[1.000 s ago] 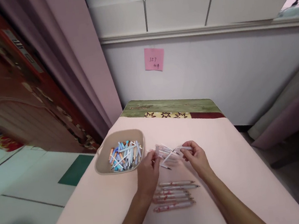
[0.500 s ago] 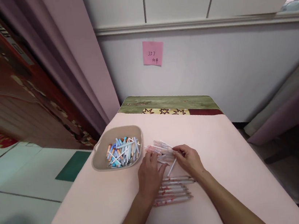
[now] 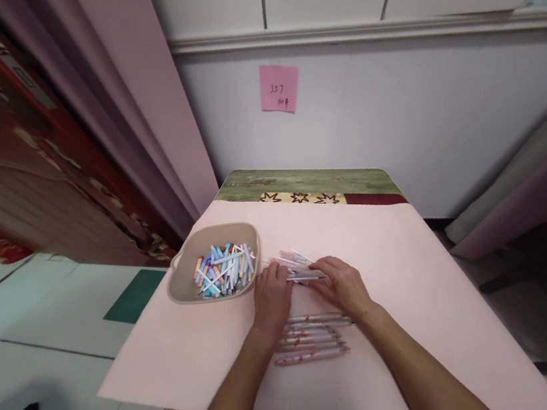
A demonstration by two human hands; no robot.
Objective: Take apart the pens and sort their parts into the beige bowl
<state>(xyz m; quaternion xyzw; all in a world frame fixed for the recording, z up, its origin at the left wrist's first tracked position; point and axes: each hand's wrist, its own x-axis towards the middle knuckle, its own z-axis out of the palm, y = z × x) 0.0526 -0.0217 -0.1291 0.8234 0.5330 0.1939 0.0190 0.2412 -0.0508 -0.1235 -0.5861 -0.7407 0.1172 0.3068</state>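
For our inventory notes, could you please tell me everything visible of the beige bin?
The beige bin, apparently plastic, is open-topped with rounded corners and what looks like a handle at its left. It stands upright on the pale pink sheet, near the sheet's left edge, holding jumbled blue, orange and white sticks. The left hand is beside its near right corner; contact is unclear.
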